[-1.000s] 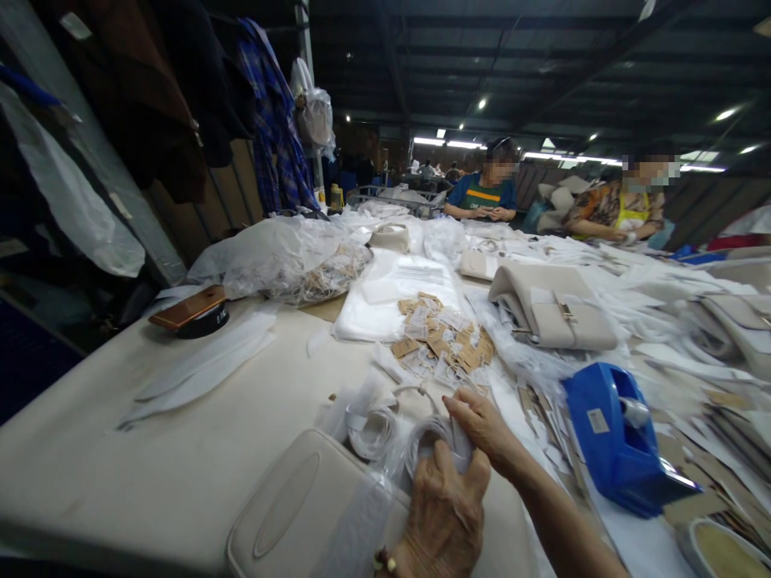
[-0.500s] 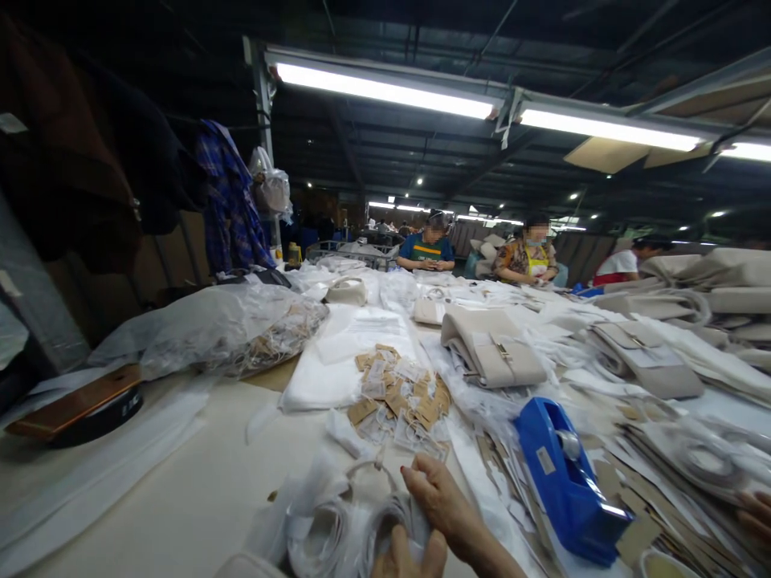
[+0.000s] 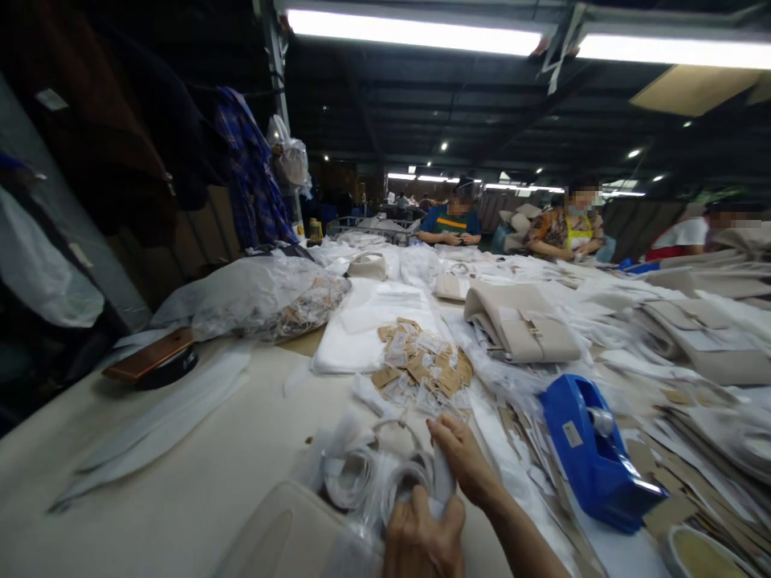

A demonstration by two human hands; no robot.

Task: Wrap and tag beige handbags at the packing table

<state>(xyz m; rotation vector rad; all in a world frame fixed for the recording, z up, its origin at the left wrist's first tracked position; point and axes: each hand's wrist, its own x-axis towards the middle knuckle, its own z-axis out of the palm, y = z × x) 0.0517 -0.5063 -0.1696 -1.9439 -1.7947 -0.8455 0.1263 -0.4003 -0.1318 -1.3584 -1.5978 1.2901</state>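
Note:
A beige bag point(image 3: 295, 534) lies at the lower middle, partly under clear plastic. Above it are rolled straps point(image 3: 350, 479) wrapped in white foam, and a thin handle loop stands behind them. My left hand point(image 3: 422, 534) comes up from the bottom edge, its fingers curled on the right-hand wrapped roll. Just right of it, my right hand point(image 3: 467, 464) pinches a strip of white wrapping point(image 3: 443, 475) beside the roll. Beyond both hands, brown tags point(image 3: 425, 361) with small clear packets are heaped on white sheets.
A blue tape dispenser point(image 3: 596, 453) stands right of my hands, near a round container point(image 3: 707, 554). Folded beige bags point(image 3: 524, 321) lie farther back. At left are a brown-topped object point(image 3: 150, 357) and a plastic sack point(image 3: 253, 297). Several people sit across the table.
The view has tilted down and shifted left, so more of the beige bag shows. Both hands remain at the wrapped rolls, with a grey-white strip now clearer between them.

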